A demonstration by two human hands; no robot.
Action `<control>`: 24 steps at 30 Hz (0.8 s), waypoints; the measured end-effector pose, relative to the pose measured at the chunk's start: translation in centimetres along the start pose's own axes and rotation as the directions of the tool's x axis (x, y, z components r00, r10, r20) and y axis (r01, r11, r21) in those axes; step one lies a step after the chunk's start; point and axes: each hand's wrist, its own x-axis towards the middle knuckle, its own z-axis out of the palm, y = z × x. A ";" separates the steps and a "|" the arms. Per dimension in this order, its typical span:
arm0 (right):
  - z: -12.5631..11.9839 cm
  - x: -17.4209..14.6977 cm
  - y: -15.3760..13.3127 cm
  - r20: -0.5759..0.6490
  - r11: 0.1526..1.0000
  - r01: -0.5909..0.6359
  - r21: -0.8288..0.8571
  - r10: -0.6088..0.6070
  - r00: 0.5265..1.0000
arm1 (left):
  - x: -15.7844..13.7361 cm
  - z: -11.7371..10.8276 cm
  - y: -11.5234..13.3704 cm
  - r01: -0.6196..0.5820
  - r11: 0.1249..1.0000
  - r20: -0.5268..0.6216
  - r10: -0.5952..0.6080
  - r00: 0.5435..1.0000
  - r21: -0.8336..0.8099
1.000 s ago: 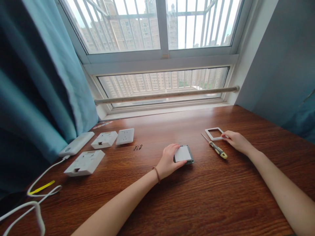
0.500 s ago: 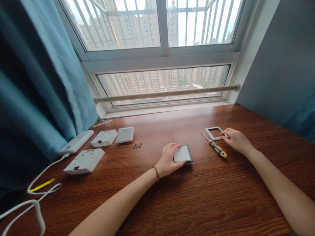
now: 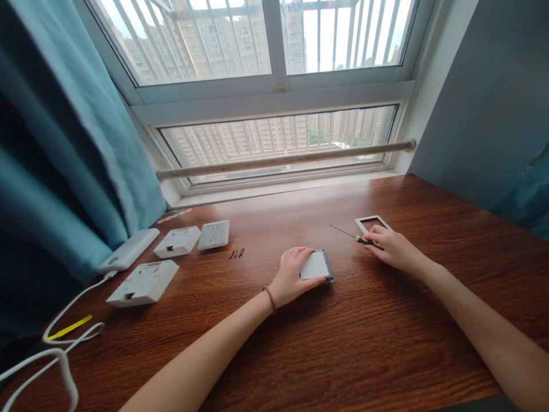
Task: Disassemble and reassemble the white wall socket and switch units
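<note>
My left hand (image 3: 293, 274) is closed around a white wall switch (image 3: 315, 265) with a grey back, gripping it by its edges on the tabletop. On the right, my right hand (image 3: 388, 247) has its fingers wrapped round the handle of a screwdriver (image 3: 364, 240). The thin shaft points left and its tip appears just off the wood; the fingers hide part of the handle. Right behind that hand lies a white square frame (image 3: 364, 221), partly covered by the fingers. Several small screws (image 3: 237, 253) lie left of my left hand.
A white socket panel (image 3: 214, 234) and two white boxes (image 3: 176, 241) sit at the left. Beside the curtain (image 3: 141, 189) lies a white power bank (image 3: 127, 250) with a white cable (image 3: 64, 343) and yellow tag. The window sill (image 3: 266, 191) borders the brown table (image 3: 274, 349).
My right hand has left the white frame and taken hold of the screwdriver, whose tip has swung left. My left hand still holds the switch. The view has shifted slightly.
</note>
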 end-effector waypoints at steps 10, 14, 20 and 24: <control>-1.4 0.4 -0.2 -0.035 0.952 0.305 0.001 -0.305 0.952 | -0.1 0.2 -0.1 0.007 1.000 0.001 -0.007 1.000 0.017; -1.6 0.4 -0.4 -0.029 0.949 0.314 0.002 -0.314 0.949 | -0.2 0.1 -0.2 0.007 1.000 0.002 -0.007 1.000 0.013; -1.9 0.4 -1.2 -0.044 0.947 0.322 -0.006 -0.322 0.946 | -0.1 0.2 -0.2 0.014 1.000 0.011 -0.014 1.000 0.017; -1.5 0.2 -1.8 -0.029 0.967 0.255 0.007 -0.255 0.966 | 0.0 0.3 -0.3 0.016 0.999 0.046 -0.019 0.999 0.047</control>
